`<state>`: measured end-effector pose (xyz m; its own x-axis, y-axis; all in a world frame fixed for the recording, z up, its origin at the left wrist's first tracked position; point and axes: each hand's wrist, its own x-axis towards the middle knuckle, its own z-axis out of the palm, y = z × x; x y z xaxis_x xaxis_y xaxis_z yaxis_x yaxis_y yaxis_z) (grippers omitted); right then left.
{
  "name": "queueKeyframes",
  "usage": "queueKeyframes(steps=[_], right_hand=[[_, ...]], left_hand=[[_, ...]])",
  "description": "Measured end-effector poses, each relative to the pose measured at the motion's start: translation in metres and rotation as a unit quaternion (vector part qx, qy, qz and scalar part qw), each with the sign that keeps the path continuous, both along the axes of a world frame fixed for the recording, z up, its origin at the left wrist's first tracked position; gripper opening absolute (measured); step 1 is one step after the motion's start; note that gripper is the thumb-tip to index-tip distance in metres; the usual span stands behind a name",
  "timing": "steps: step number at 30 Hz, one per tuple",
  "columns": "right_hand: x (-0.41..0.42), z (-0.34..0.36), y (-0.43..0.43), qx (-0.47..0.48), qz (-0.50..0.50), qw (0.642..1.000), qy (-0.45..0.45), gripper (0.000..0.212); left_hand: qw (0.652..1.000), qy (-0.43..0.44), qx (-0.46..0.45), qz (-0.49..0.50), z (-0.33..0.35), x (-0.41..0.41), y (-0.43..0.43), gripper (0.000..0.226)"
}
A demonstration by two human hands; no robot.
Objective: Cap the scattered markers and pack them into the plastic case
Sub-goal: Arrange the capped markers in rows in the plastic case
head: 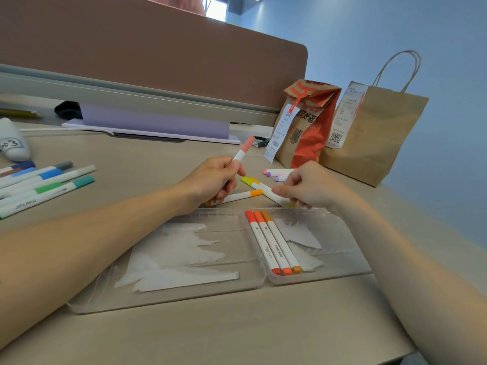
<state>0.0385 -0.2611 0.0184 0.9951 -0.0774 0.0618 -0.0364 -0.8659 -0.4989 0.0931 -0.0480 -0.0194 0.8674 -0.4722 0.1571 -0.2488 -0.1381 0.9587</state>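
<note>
My left hand (210,180) grips a white marker with a pink cap (243,150), held tilted up above the table. My right hand (305,185) pinches the near end of a yellow-capped marker (259,186) that lies on the table. An orange-capped marker (241,195) lies beside it, partly under my left hand. The clear plastic case (342,270) lies open in front of me. Three capped markers in red and orange shades (272,243) lie side by side in its right half. Its left half (92,299) holds only torn white paper.
Several blue, green and grey capped markers (44,185) lie at the left. Pink and purple capped markers (276,173) lie beyond my right hand. A red-printed paper bag (305,127) and a brown handled bag (374,133) stand at the back right. A brown divider (158,54) closes the rear.
</note>
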Motion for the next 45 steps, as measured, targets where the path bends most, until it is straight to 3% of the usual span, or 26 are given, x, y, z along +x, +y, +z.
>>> queueKeyframes(steps=[4, 7, 9, 12, 17, 19, 21, 25, 28, 31, 36, 41, 45], right_hand=[[0.028, -0.006, 0.002, -0.107, 0.028, 0.993, -0.051, 0.011], [0.045, -0.010, 0.010, -0.168, 0.109, 0.979, -0.039, 0.033], [0.054, -0.015, 0.016, -0.215, 0.143, 0.966, -0.017, 0.032], [0.059, -0.023, 0.021, -0.210, 0.149, 0.966, -0.016, 0.006], [0.053, -0.019, 0.011, -0.183, 0.124, 0.975, -0.036, 0.004], [0.045, -0.007, 0.003, -0.105, 0.111, 0.986, -0.071, 0.002], [0.033, 0.002, -0.007, 0.061, 0.093, 0.991, -0.080, 0.004], [0.014, 0.009, -0.025, 0.355, 0.062, 0.926, -0.107, 0.007], [0.007, 0.013, -0.030, 0.452, 0.054, 0.886, -0.084, 0.016], [0.000, 0.015, -0.030, 0.409, 0.072, 0.910, 0.002, 0.029], [-0.003, 0.011, -0.017, 0.255, 0.079, 0.953, 0.146, 0.027], [0.004, 0.002, -0.003, 0.205, 0.015, 0.962, 0.180, 0.024], [0.001, 0.005, -0.001, 0.198, 0.027, 0.958, 0.204, 0.019]], left_hand=[[0.999, -0.014, -0.033, 0.019, 0.000, 0.001, 0.001, 0.027], [0.995, -0.025, -0.079, 0.047, 0.000, 0.005, 0.002, 0.026], [0.993, -0.020, -0.099, 0.056, 0.000, 0.007, 0.003, 0.026], [0.994, -0.020, -0.097, 0.053, -0.001, 0.007, 0.003, 0.027], [0.993, -0.032, -0.102, 0.058, -0.001, 0.007, 0.003, 0.027], [0.992, -0.044, -0.101, 0.068, -0.001, 0.007, 0.004, 0.027], [0.990, -0.053, -0.105, 0.077, 0.000, 0.007, 0.004, 0.027], [0.991, -0.048, -0.104, 0.074, 0.001, 0.006, 0.005, 0.027], [0.993, -0.046, -0.091, 0.064, 0.000, 0.004, 0.005, 0.028], [0.995, -0.054, -0.062, 0.060, 0.000, 0.003, 0.004, 0.028], [0.996, -0.058, -0.043, 0.054, 0.000, 0.001, 0.003, 0.028], [0.996, -0.063, -0.031, 0.049, 0.001, -0.001, 0.002, 0.027], [0.996, -0.070, -0.021, 0.049, 0.002, -0.002, 0.002, 0.028]])
